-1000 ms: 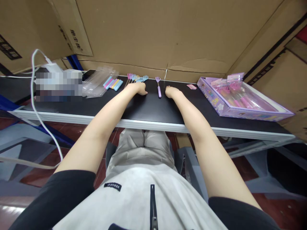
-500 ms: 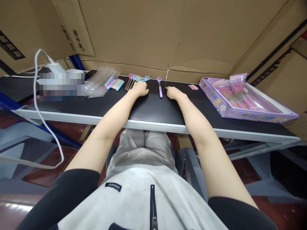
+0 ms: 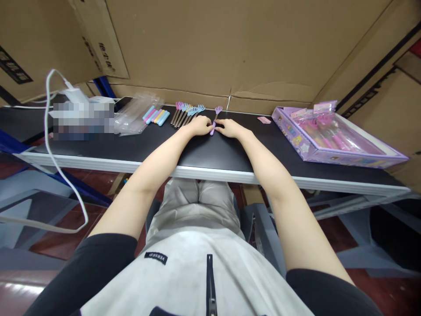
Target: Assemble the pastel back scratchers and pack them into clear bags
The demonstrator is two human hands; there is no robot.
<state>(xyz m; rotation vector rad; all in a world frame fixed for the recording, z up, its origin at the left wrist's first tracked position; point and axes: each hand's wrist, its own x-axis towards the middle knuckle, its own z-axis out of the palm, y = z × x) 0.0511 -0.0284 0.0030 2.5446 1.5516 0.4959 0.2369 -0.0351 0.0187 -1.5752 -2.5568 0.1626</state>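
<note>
Both my hands meet on a small purple rake-headed scratcher (image 3: pixel 216 115) lying on the black table (image 3: pixel 204 153). My left hand (image 3: pixel 199 125) pinches its purple handle end from the left. My right hand (image 3: pixel 229 127) grips the stick from the right. The forked head points away from me, toward the cardboard wall. A row of several more scratchers (image 3: pixel 186 113) with coloured heads lies just left of my left hand.
Pastel handle sleeves (image 3: pixel 156 116) and clear plastic bags (image 3: pixel 134 115) lie at the back left, beside a white charger with cable (image 3: pixel 70 94). A purple display box (image 3: pixel 332 138) of packed items stands at the right. A small pink label (image 3: pixel 264 119) lies near it. Cardboard walls rise behind.
Both hands moved inward from either side of the purple scratcher and closed on it; the scratcher has tilted slightly.
</note>
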